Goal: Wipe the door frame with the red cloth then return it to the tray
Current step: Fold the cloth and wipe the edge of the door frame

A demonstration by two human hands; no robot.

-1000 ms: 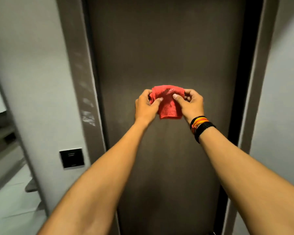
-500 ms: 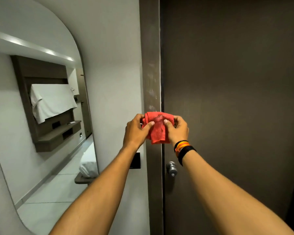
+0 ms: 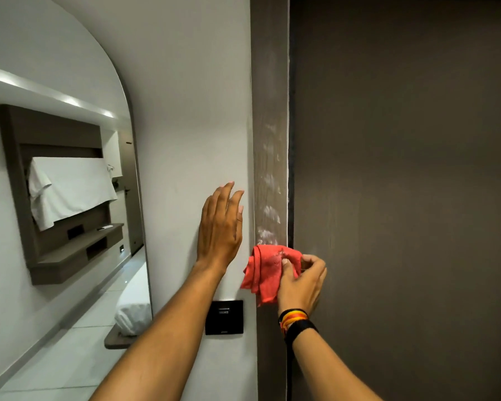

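The brown door frame [image 3: 269, 111] runs upright through the middle of the view, with white smudges along its middle stretch. My right hand [image 3: 301, 280] grips the crumpled red cloth [image 3: 265, 272] and holds it against the frame just below the lowest smudge. My left hand [image 3: 220, 224] is flat and open with fingers spread, at the white wall just left of the frame, holding nothing. No tray is in view.
The dark closed door [image 3: 402, 198] fills the right side. A black switch plate [image 3: 224, 316] sits on the white wall [image 3: 191, 111] below my left hand. An arched mirror [image 3: 55, 198] at left reflects a shelf unit and a white cloth.
My left hand has let go of the cloth and moved up and left to the wall. The right hand alone now presses the cloth on the frame. The view came closer.
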